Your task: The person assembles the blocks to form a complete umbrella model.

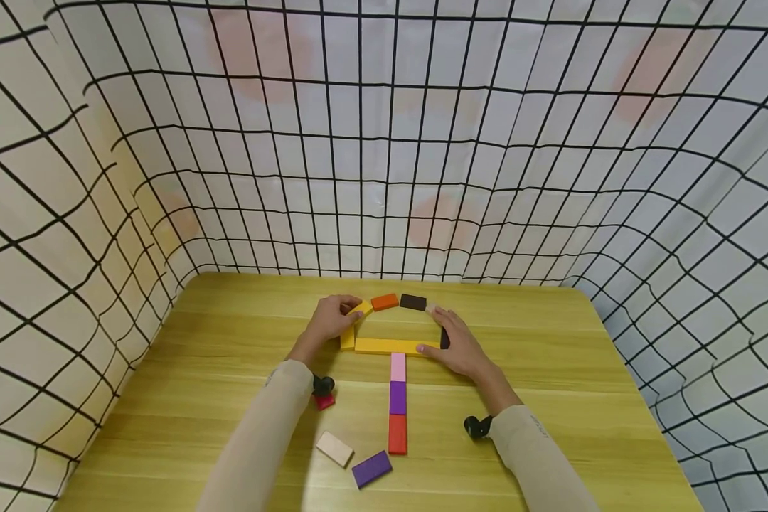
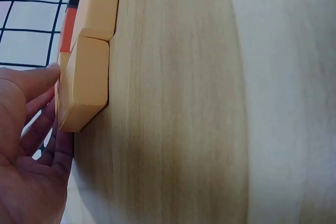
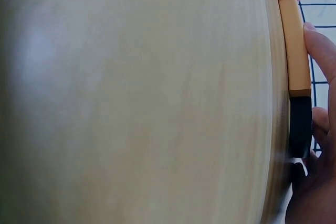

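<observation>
My left hand (image 1: 331, 317) pinches a slanted yellow block (image 1: 364, 308) at the upper left of a ring of blocks. Below it stands another yellow block (image 1: 348, 339), seen close in the left wrist view. My right hand (image 1: 464, 348) spreads over the ring's right side, its thumb at the right yellow block (image 1: 409, 347) of the bottom row. Its fingertips reach a pale block (image 1: 431, 308), mostly hidden; a black block (image 1: 444, 338) shows under the palm. An orange block (image 1: 385, 302) and a dark block (image 1: 413, 302) form the ring's top.
A pink block (image 1: 398, 366), a purple block (image 1: 397, 397) and a red block (image 1: 397, 434) run down from the ring. Loose nearby lie a cream block (image 1: 335, 449), another purple block (image 1: 372, 469) and a red piece (image 1: 324, 402). Black wire mesh (image 1: 384, 178) stands behind the table.
</observation>
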